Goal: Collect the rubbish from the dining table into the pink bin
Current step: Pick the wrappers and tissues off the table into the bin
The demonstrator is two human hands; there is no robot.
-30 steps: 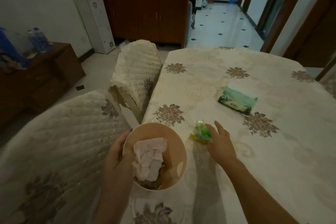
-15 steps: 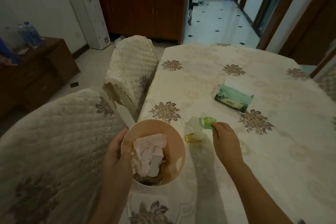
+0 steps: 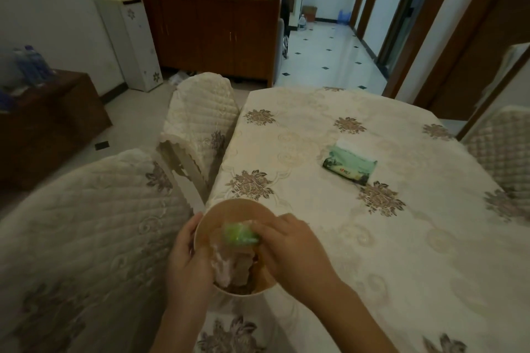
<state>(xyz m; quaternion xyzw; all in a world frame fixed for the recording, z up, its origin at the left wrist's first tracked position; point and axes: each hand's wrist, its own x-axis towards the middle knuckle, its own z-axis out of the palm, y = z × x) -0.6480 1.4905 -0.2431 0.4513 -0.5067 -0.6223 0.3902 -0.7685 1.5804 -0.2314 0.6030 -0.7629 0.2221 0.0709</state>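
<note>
The small round pink bin (image 3: 229,205) sits at the near left edge of the dining table (image 3: 415,238), with crumpled pale tissue (image 3: 226,265) inside. My left hand (image 3: 187,264) grips the bin's left rim. Over the bin's mouth, my right hand (image 3: 289,246) is closed on a green and clear plastic wrapper (image 3: 238,233), which is blurred. A green tissue pack (image 3: 350,165) lies on the cloth farther back, right of centre.
Two quilted chair backs (image 3: 200,120) (image 3: 86,226) stand against the table's left side, and a third (image 3: 499,146) at the right. A dark sideboard (image 3: 43,114) with bottles, a white dispenser (image 3: 129,43) and a wooden cabinet (image 3: 212,34) lie beyond.
My right hand picked the green wrapper up off the tablecloth and carried it left, over the bin. The spot where it lay now shows bare cloth. My left hand stays on the bin.
</note>
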